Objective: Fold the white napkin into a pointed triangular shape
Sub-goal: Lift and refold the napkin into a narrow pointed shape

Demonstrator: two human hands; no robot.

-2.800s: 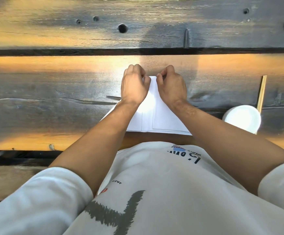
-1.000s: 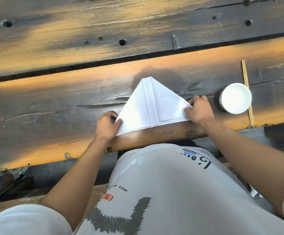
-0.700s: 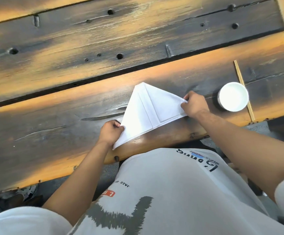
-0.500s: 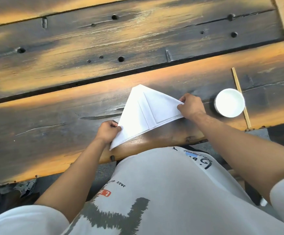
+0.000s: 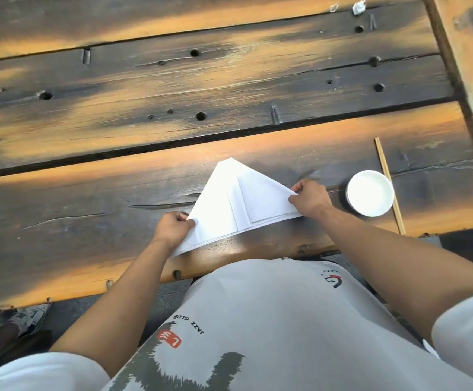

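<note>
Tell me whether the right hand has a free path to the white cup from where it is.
Probably yes. The right hand pinches the napkin at its right corner, and only bare table lies between it and the white cup. It would have to let go of the napkin first.

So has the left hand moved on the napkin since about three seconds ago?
Yes. The left hand was up at the napkin's far tip; now it pinches the near left corner, closer to the table's near edge.
</note>
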